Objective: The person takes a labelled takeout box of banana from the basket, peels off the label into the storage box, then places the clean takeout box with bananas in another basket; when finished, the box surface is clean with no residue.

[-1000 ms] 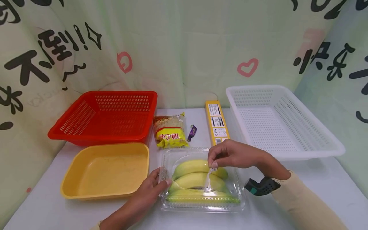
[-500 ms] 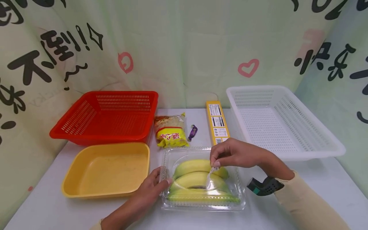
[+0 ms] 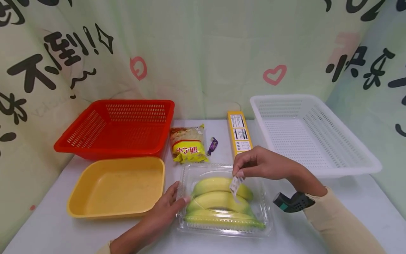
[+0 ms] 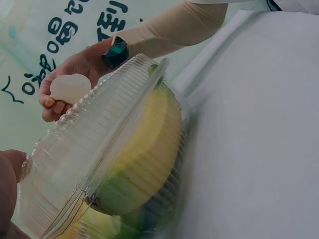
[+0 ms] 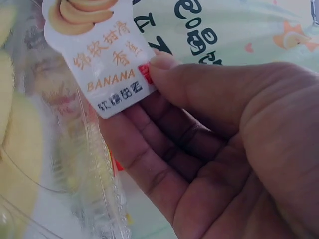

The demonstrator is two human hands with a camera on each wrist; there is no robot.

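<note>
A clear plastic clamshell box [image 3: 223,225] with several yellow-green bananas [image 3: 219,200] inside stands on the table in the head view. My left hand [image 3: 166,208] grips its left edge, thumb over the rim; the other fingers are partly hidden. Above the lid, my right hand [image 3: 261,164] pinches a small white label [image 3: 235,185] between thumb and fingers. In the right wrist view the label [image 5: 109,69] carries a banana picture and the word BANANA. Seen from the left wrist, the label's pale blank back [image 4: 71,88] faces the camera and the box [image 4: 114,134] looks closed.
At the left, a red basket [image 3: 114,151] stands behind a yellow tub [image 3: 115,211]. A white basket [image 3: 317,171] is at the right. Behind the box lie a yellow snack bag [image 3: 188,146], a purple-wrapped candy [image 3: 212,146] and a long yellow carton [image 3: 240,132].
The label's lower end lay against the lid before and now hangs above it. My right hand has risen slightly with the label; my left hand keeps its grip on the box.
</note>
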